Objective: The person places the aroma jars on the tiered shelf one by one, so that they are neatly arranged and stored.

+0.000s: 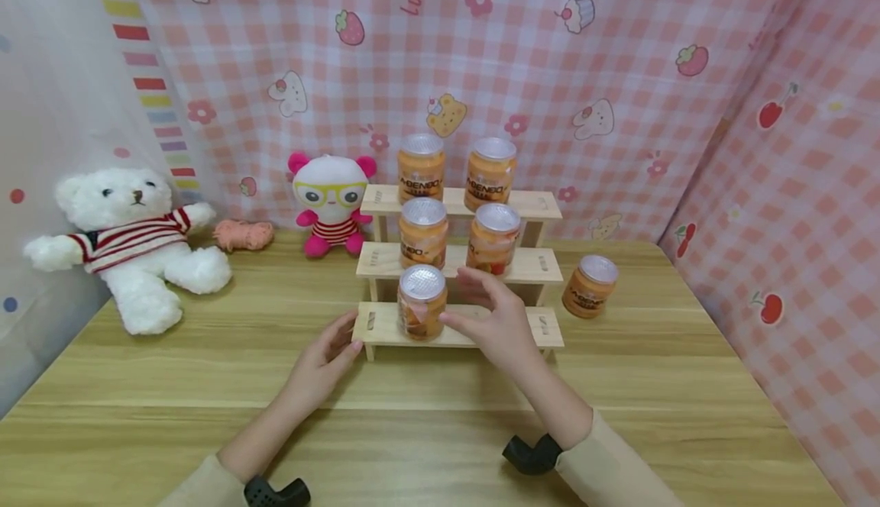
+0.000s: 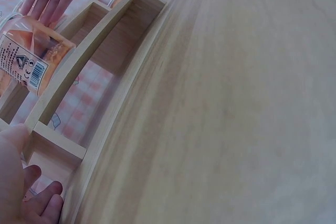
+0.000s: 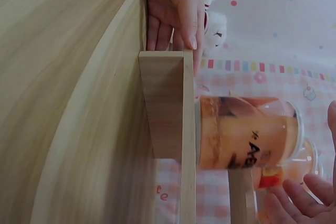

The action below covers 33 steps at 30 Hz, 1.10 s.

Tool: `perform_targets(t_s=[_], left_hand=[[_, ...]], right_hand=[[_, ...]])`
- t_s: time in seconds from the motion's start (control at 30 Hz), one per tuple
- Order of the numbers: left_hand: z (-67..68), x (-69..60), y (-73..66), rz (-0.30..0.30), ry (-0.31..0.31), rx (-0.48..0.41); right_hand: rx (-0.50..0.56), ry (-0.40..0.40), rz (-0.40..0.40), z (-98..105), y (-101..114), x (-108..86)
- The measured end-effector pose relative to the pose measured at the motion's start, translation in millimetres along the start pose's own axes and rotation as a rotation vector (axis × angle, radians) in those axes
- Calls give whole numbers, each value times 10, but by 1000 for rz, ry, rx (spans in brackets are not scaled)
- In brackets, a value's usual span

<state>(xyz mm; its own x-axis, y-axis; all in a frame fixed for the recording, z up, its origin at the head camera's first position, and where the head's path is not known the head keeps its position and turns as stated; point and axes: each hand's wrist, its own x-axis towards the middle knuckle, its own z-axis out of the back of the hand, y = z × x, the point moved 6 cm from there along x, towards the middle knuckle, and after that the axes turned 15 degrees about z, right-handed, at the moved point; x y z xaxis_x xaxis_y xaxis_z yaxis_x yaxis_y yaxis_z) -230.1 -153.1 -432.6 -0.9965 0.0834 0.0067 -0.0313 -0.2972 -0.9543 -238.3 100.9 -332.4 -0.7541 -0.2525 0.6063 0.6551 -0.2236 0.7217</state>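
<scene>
A three-step wooden stand [image 1: 481, 333] holds several clear cans with silver lids and orange contents. On its lowest step, towards the left, one can [image 1: 422, 312] stands upright. The left hand [image 1: 319, 366] grips the left end of that step, its thumb [image 3: 186, 19] at the front edge. Just right of the lowest can is the right hand [image 1: 505, 331], fingers apart and holding nothing. Its thumb comes close to the can; whether they touch I cannot tell. Two cans stand on the middle step, including one [image 1: 493, 238] behind the right hand, and two on the top step.
Another can [image 1: 590, 287] stands on the table right of the stand. A panda doll [image 1: 331, 201], a pink yarn bundle [image 1: 243, 235] and a white teddy bear [image 1: 137, 240] sit at the left. A checked curtain [image 1: 481, 56] hangs behind the table.
</scene>
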Motion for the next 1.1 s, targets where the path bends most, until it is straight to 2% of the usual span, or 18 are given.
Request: perform_targets(t_s=[0.27,0.4,0.57,0.67,1.1], left_hand=[[2,0,-1,7,5,-14],[9,3,-3,2,4,-12],[6,-6,-3,7,2,-9],[3,-10,0,9,2,-12],[2,-5,-2,9,-1,-10]], right_hand=[[-2,9,12,282,0,-121],[11,-5,72,441,-23,-192],[-19,-24,176,661,-34,-284],[-32,-21,212,790,-39,-334],[-222,-14,148,1408,-257,-431]])
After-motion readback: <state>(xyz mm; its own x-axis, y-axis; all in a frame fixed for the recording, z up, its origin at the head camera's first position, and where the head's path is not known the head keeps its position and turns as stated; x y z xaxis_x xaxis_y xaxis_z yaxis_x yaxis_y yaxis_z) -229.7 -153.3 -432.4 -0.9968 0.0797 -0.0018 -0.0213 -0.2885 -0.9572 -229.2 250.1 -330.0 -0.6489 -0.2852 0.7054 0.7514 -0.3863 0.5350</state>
